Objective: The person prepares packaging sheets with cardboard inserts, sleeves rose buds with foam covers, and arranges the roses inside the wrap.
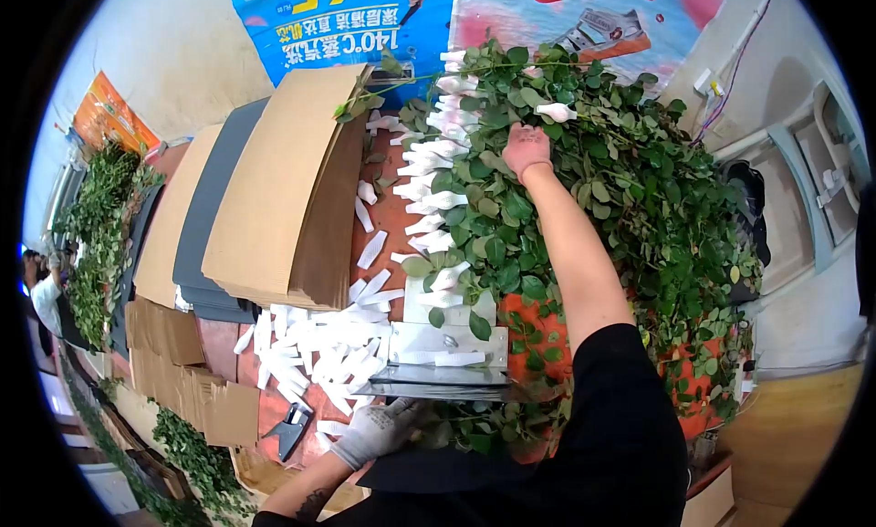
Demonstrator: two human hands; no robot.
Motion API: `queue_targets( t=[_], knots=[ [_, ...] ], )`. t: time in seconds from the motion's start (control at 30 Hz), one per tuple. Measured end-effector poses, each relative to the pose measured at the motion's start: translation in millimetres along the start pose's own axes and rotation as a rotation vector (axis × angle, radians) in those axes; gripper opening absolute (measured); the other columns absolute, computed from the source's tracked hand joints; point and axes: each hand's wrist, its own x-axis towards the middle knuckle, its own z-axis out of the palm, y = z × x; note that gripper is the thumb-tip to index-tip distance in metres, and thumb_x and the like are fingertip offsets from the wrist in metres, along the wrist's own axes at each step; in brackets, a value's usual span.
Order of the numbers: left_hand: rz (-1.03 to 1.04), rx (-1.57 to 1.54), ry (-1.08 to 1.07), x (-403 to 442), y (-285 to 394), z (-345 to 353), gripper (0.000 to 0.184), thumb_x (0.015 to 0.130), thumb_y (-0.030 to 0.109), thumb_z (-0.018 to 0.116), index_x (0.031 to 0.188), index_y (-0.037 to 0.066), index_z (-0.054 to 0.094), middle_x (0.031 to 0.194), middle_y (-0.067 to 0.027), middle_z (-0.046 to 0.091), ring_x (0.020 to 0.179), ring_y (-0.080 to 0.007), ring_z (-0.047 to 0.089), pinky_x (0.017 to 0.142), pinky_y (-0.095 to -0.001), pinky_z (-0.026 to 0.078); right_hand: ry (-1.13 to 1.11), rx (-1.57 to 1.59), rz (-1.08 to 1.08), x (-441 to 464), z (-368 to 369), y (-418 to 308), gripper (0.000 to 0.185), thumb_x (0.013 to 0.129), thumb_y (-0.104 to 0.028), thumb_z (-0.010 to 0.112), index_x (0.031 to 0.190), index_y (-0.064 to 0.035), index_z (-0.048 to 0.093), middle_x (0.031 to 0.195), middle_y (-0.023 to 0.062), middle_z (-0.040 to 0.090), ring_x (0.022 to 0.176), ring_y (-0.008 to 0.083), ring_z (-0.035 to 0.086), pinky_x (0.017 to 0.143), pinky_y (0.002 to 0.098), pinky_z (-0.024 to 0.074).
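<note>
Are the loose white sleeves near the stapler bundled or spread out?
Spread out: the white sleeves lie in a loose, overlapping heap at many angles, some close to the stapler.

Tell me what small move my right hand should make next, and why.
Probably ease the pale flower bud up slowly with your right hand, clear of the leaves. The bud lies close beside that hand, and leaves crowd around it, so a quick pull might snag. Whether the hand already grips anything, I can't tell.
</note>
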Motion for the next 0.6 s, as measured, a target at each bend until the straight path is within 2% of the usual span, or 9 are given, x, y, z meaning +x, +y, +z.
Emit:
queue_targets(
  t=[0.07,0.13,0.2,0.23,0.4,0.43,0.5,0.57,0.6],
  knots=[
    [-0.041,-0.122,0.013,-4.1,1.4,3.6,0.056,0.078,0.039,0.061,0.129,0.019,0.047,0.116,-0.0061,0.056,0.078,-0.0316,0.063,0.062,-0.0419,0.051,0.073,-0.162,-0.054,-4.3,8.1,-4.2,0.028,0.082,-0.018,0.043,0.106,-0.0063,0.054,0.108,0.0132,0.058,0.105,0.0304,0.052,0.088,0.0418,0.0403],
    [0.014,-0.07,0.08,-4.2,1.3,5.5,0.058,0.078,0.041,0.061,0.129,0.019,0.046,0.116,-0.0072,0.056,0.077,-0.0299,0.063,0.06,-0.0429,0.051,0.126,-0.185,-0.082,-11.0,6.9,0.8,0.028,0.081,-0.017,0.044,0.106,-0.0073,0.053,0.104,0.0108,0.059,0.101,0.0308,0.053,0.083,0.0436,0.0404],
    [-0.04,0.02,-0.062,-1.1,5.9,-6.5,0.054,0.084,0.042,0.053,0.128,0.011,0.049,0.132,-0.0078,0.047,0.09,-0.0287,0.063,0.079,-0.0424,0.048,0.271,-0.265,-0.209,-26.8,-0.5,14.1,0.029,0.08,-0.017,0.045,0.106,-0.0091,0.054,0.096,0.0087,0.059,0.095,0.0292,0.054,0.077,0.0424,0.041],
    [-0.013,-0.009,-0.056,-2.7,4.0,-9.5,0.053,0.084,0.041,0.053,0.128,0.012,0.048,0.134,-0.0086,0.045,0.092,-0.0281,0.063,0.082,-0.0415,0.047,0.306,-0.262,-0.222,-35.8,-1.3,18.5,0.029,0.079,-0.017,0.046,0.106,-0.0104,0.054,0.094,0.0086,0.058,0.092,0.0286,0.055,0.075,0.0421,0.0408],
    [0.073,-0.066,0.142,-1.1,2.9,-3.4,0.045,0.081,0.031,0.057,0.119,0.007,0.056,0.125,-0.0096,0.055,0.079,-0.0244,0.065,0.064,-0.0374,0.052,0.317,-0.142,-0.362,-93.8,-36.3,36.3,0.024,0.083,-0.02,0.045,0.106,-0.0182,0.054,0.09,0.0066,0.055,0.087,0.026,0.052,0.079,0.0384,0.0392],
    [0.084,-0.068,0.159,-2.0,2.2,-3.5,0.045,0.081,0.031,0.057,0.119,0.007,0.056,0.127,-0.0103,0.054,0.079,-0.0247,0.066,0.064,-0.0375,0.052,0.531,-0.161,-0.436,-105.7,-45.5,45.3,0.019,0.083,-0.018,0.045,0.1,-0.0181,0.055,0.083,0.004,0.056,0.082,0.0226,0.053,0.075,0.0342,0.0409],
    [0.053,-0.058,0.139,-3.8,4.4,-3.1,0.044,0.081,0.031,0.057,0.12,0.009,0.055,0.123,-0.0106,0.053,0.08,-0.0256,0.064,0.065,-0.0385,0.05,0.313,-0.256,-0.286,-144.9,-132.2,45.3,0.012,0.08,-0.017,0.051,0.091,-0.0189,0.055,0.072,0.001,0.054,0.074,0.0187,0.054,0.068,0.0306,0.0424],
    [0.067,-0.02,0.148,-3.4,4.6,-5.8,0.043,0.081,0.031,0.056,0.119,0.01,0.055,0.117,-0.0098,0.053,0.082,-0.026,0.062,0.067,-0.0396,0.049,0.677,-0.133,-0.391,-165.5,-197.1,79.4,0.01,0.074,-0.013,0.057,0.083,-0.0187,0.055,0.068,-0.0013,0.051,0.069,0.0148,0.052,0.063,0.0286,0.0429],
    [0.08,0.025,0.155,-2.5,4.6,-7.6,0.043,0.081,0.031,0.056,0.119,0.011,0.055,0.112,-0.0091,0.053,0.083,-0.0263,0.06,0.068,-0.0407,0.048,0.805,-0.248,-0.328,-174.4,-227.0,109.2,0.005,0.079,-0.014,0.054,0.083,-0.014,0.058,0.077,-0.0001,0.057,0.075,0.0164,0.054,0.068,0.0303,0.0447]
  ],
)
